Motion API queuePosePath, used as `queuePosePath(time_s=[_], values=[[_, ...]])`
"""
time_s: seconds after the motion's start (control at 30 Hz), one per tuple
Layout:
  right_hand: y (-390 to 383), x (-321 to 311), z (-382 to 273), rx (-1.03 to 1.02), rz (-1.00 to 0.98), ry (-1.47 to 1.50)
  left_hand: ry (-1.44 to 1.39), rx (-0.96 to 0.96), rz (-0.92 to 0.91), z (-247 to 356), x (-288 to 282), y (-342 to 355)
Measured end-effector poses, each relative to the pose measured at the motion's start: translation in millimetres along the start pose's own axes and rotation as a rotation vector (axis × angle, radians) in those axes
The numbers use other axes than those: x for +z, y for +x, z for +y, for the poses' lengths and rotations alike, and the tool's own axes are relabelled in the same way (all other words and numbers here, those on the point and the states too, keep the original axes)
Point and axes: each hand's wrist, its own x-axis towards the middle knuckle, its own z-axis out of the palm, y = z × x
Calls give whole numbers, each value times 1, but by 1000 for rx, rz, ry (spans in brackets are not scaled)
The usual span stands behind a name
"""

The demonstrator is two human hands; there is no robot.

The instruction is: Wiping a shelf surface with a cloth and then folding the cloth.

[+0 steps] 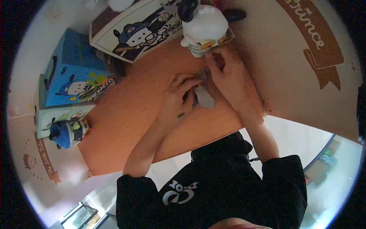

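Observation:
My left hand is over the orange-brown tabletop, its fingers curled round a pale grey-white piece that looks like a cloth or wipe. Part of that piece hangs out below the fingers. A white figurine with black ears and yellow-rimmed glasses is at the far side, seen from above. At its lower body, my right hand has its thumb and curved fingers closed in, seemingly gripping it. The exact contact is blurred and partly hidden.
Behind the figurine stands a printed box with a cartoon dog. A blue box and a small blue-capped figure are at the left. Brown board panels wall the right side; the tabletop runs to a front edge near me.

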Motion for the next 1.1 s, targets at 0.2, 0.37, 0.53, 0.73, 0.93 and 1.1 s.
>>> queuePosePath(time_s=[0.2, 0.37, 0.53, 0.73, 0.93, 1.1], values=[[4, -1, 0, -81, 7, 0, -5, -3, 7, -4, 0, -3], [3, -5, 0, 12, 19, 132, -42, -11, 24, -5, -1, -1], [4, -17, -14, -94, 65, -133, -15, 4, -26, 0, 1, 4], [8, 15, 8, -56, 38, 10, -2, -111, -26, -21, 1, -4], [12, 27, 26, -85, 97, 86, 122, 59, -87, -28, -3, 14], [8, 40, 23, -98, -1, -40, 212, -51, -60, -22, -6, 7]])
